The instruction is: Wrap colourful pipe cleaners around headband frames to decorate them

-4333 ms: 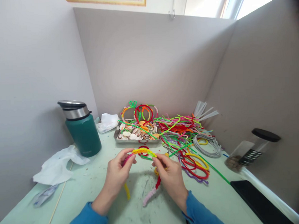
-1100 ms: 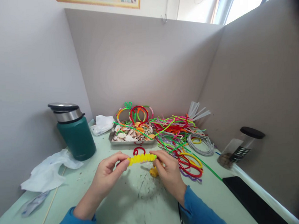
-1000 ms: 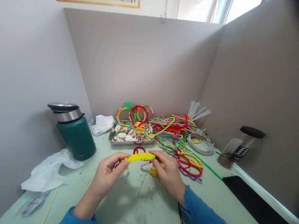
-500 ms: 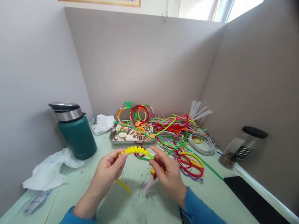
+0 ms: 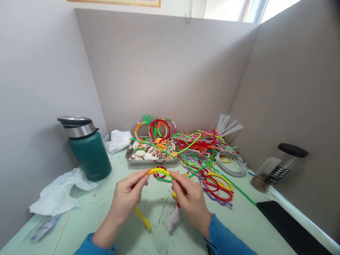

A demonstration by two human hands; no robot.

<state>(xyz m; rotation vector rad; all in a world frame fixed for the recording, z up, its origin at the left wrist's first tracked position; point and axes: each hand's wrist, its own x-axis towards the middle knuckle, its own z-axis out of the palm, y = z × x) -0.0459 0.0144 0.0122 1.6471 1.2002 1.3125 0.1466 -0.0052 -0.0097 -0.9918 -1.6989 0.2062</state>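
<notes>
Between my two hands arches a yellow pipe cleaner band, wound in coils, with a light green stretch near its right end. My left hand pinches its left end between thumb and fingers. At the other end, my right hand pinches the green part, fingers curled. A yellow tail hangs below my left hand, and a pink fuzzy end with some red and yellow hangs below my right hand. My fingers hide how these pieces join.
Behind my hands stands a metal tray of shells with pipe cleaner rings. Right of it lie a heap of pipe cleaners, a grey wire coil, a jar and a black phone-like slab. Left are a green bottle and tissue.
My hands have come a little closer together, and my right fingers have closed down onto the green end. The yellow band now looks thinner and flatter between them.
</notes>
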